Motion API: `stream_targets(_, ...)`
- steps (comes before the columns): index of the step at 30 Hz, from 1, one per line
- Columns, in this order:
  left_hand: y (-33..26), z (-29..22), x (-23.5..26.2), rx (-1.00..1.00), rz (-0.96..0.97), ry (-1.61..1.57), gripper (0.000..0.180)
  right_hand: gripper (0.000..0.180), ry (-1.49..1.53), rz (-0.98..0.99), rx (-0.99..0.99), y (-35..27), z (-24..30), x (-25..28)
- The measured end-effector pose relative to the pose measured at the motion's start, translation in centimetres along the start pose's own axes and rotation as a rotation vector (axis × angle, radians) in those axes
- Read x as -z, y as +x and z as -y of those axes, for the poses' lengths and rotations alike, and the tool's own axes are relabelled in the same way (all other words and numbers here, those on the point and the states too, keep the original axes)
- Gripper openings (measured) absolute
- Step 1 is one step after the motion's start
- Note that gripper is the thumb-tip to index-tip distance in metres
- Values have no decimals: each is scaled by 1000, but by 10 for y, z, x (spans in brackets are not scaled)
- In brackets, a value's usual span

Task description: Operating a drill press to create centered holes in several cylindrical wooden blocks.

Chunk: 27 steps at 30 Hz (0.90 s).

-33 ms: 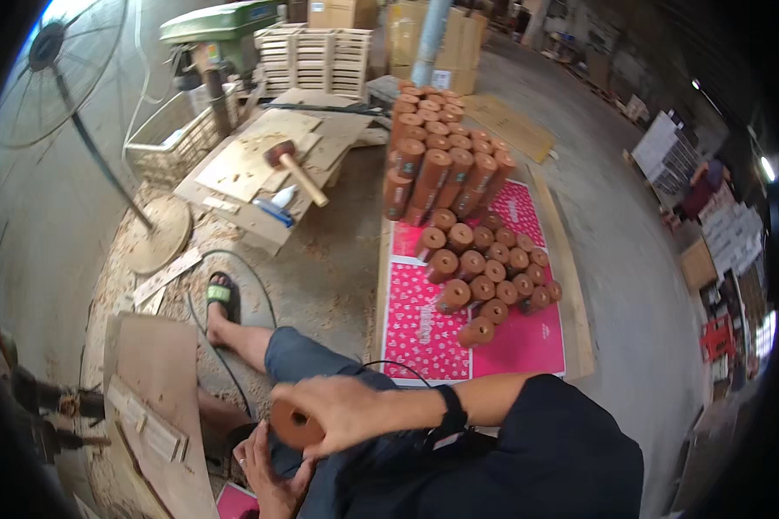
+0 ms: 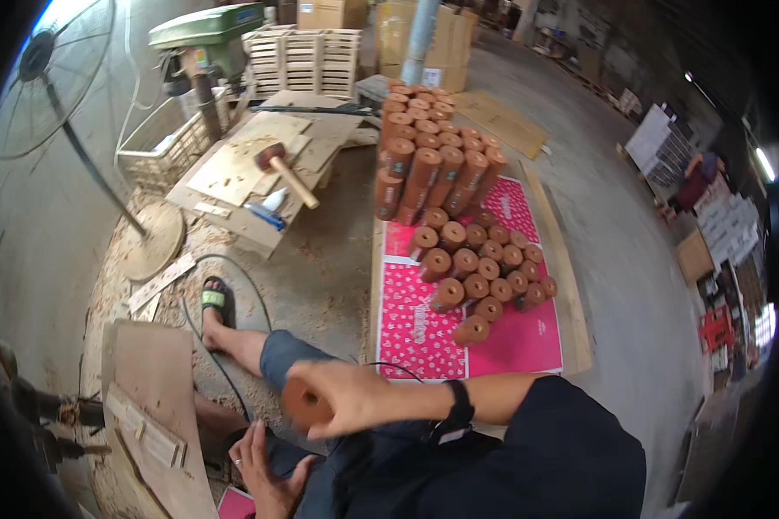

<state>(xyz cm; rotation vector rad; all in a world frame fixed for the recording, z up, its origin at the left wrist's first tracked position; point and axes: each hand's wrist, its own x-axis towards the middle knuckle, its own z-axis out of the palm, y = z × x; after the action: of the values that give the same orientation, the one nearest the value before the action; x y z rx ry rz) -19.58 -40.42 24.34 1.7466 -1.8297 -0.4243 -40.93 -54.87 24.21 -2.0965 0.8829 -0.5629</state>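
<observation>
My right hand (image 2: 350,400) grips a reddish-brown cylinder (image 2: 298,402) over my lap, its holed end facing up; motion blurs it a little. Just below, my left hand (image 2: 267,477) is open, thumb and fingers apart, with a small gap between it and the cylinder. Similar short cylinders (image 2: 465,262) stand in loose rows on a pink printed sheet (image 2: 411,324) to the right. Behind them, taller brown cylinders (image 2: 426,164) are packed in a stack.
At my left, a drill bit (image 2: 91,450) juts out beside a wooden board (image 2: 151,363). A low table (image 2: 234,169) farther off bears a mallet (image 2: 286,173) and a blue tool (image 2: 266,216). A stand fan (image 2: 86,143), a plastic crate (image 2: 160,156) and a green machine (image 2: 203,30) stand beyond.
My right hand has lifted the cylinder slightly up and to the right, away from my left hand, whose fingers were close against it. The whole view has shifted a little.
</observation>
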Motion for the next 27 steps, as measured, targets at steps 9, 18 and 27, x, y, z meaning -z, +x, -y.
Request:
stream_targets(9,-23,61,12,409,133,-273,54,82,-73,-1276,-1085,-212,-196,93)
stream_targets(18,-75,100,31,801,38,-86,47,95,130,-1395,-1770,-298,-309,75)
stream_targets(27,-125,73,53,1171,-5,-174,53,82,562,-1440,-1317,-311,-361,99)
